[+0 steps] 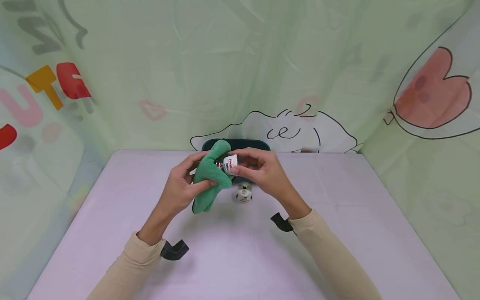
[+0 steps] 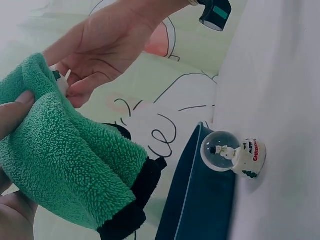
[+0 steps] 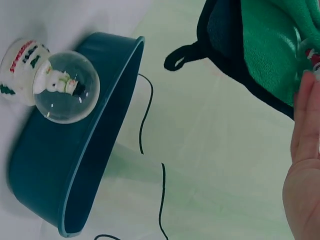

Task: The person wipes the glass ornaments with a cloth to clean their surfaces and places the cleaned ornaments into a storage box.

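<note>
A green terry cloth (image 1: 210, 173) with black trim is held up by my left hand (image 1: 179, 186), thumb in front and fingers behind. My right hand (image 1: 265, 170) pinches the white, red-lettered base of a snow globe (image 1: 230, 163) between thumb and fingers. That globe lies tilted with its dome end tucked into the cloth, so most of the dome is hidden; a bit of red (image 3: 313, 56) shows there in the right wrist view. A second snow globe (image 2: 226, 152), with a snowman inside and a white base, stands upright on the table below the hands.
A dark teal oblong tub (image 3: 55, 155) stands behind the upright globe, near the table's back edge. The table (image 1: 240, 258) has a pale lilac cover. Printed curtains (image 1: 240, 75) rise behind it and at both sides. A black camera mount (image 1: 174, 250) juts from each wrist.
</note>
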The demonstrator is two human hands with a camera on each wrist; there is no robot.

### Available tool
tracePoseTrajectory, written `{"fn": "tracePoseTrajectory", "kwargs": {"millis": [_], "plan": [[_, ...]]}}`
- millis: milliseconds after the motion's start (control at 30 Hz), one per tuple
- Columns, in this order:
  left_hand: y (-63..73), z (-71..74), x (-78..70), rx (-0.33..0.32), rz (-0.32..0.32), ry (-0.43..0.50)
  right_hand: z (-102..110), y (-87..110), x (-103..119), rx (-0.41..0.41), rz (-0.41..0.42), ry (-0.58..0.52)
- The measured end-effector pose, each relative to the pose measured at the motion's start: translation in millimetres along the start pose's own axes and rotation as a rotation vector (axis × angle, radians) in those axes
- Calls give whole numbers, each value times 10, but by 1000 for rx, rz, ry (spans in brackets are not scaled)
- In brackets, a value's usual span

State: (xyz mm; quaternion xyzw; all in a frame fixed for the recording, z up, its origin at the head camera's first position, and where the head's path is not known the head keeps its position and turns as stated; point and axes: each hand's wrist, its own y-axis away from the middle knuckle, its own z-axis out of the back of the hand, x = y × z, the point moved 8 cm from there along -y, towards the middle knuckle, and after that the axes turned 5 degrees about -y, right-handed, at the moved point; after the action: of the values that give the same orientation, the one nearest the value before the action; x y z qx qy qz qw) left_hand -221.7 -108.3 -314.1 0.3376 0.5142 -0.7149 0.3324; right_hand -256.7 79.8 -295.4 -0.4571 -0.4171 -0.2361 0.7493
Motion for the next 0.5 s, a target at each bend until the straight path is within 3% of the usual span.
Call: {"fn": "tracePoseTrajectory", "kwargs": {"millis": [200, 333, 500], "plan": [[-11, 47, 23, -29, 7, 7, -55, -30, 20, 47, 21, -93], [-10, 64, 45, -37, 12, 28, -74, -23, 55, 67, 56, -72], [-13, 71, 54, -41, 14, 58, -95, -1, 120, 87, 160, -35]]}}
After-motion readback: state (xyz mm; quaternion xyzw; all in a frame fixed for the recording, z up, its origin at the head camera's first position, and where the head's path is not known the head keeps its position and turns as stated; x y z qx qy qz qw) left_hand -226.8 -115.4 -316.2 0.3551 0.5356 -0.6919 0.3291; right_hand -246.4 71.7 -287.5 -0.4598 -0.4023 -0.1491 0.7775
